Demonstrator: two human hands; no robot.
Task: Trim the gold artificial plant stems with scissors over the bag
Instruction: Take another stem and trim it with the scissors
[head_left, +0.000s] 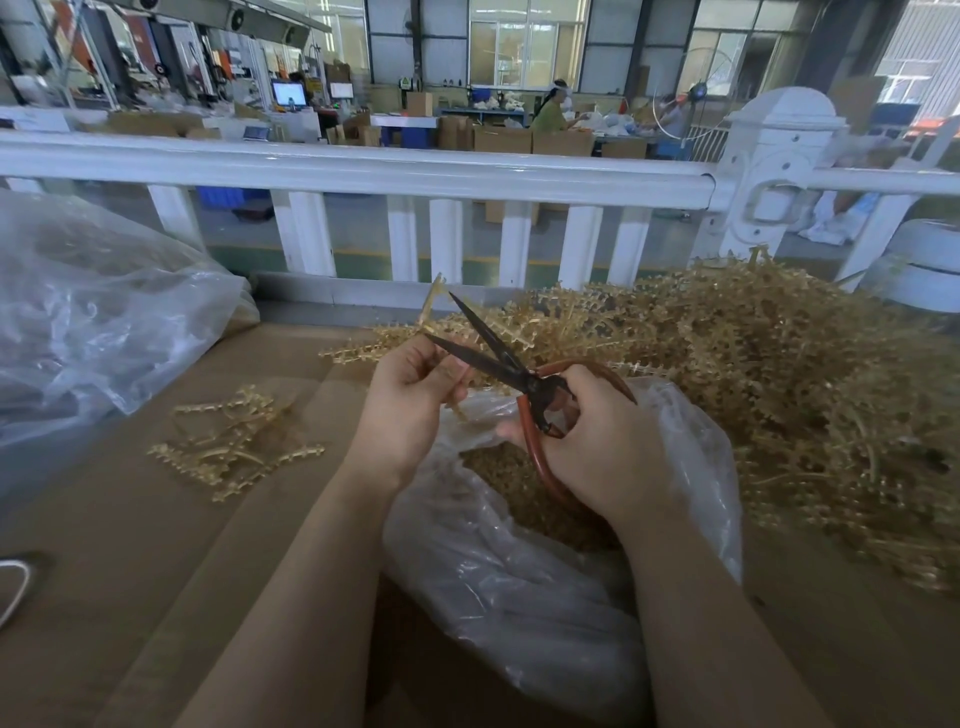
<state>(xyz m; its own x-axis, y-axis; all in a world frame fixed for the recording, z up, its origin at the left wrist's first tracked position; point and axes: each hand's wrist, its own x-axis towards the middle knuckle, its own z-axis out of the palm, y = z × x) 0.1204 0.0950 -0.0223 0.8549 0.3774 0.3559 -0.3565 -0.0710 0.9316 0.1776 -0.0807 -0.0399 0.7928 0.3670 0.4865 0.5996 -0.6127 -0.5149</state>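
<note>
My left hand (410, 405) pinches a gold plastic stem (432, 306) that sticks up and away from it, over the mouth of a clear plastic bag (524, 577). My right hand (597, 441) grips dark scissors (488, 353) by their red-brown handles. The blades are spread apart, with their tips next to the held stem. Gold clippings lie inside the bag. A large heap of gold stems (779, 374) fills the right side of the table.
A small pile of gold stems (234, 441) lies on the brown cardboard table top (130, 571) to the left. Another big clear bag (93, 322) sits at far left. A white railing (363, 171) runs behind the table.
</note>
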